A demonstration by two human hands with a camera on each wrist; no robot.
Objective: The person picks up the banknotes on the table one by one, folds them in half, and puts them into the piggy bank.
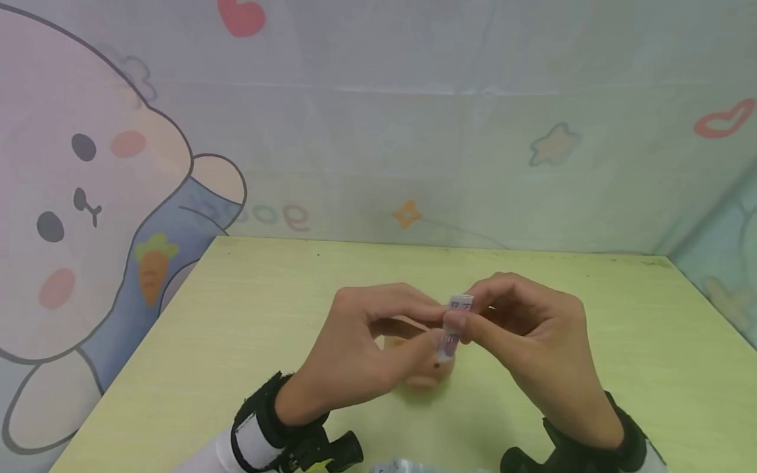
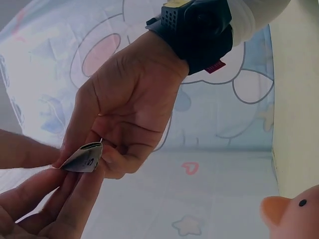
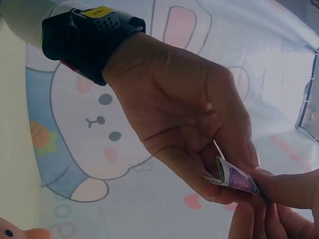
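Purple-printed folded banknote (image 1: 454,328), its writing too small to read, is pinched by both the left hand (image 1: 361,348) and right hand (image 1: 532,341) above the counter (image 1: 248,315), over an orange toy duck (image 1: 422,374).

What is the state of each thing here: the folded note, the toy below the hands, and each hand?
Folded paper note: folded, held above the table between both hands.
Left hand: fingertips pinch the note.
Right hand: fingertips pinch the note.
Orange toy: on the table, under the hands, untouched.
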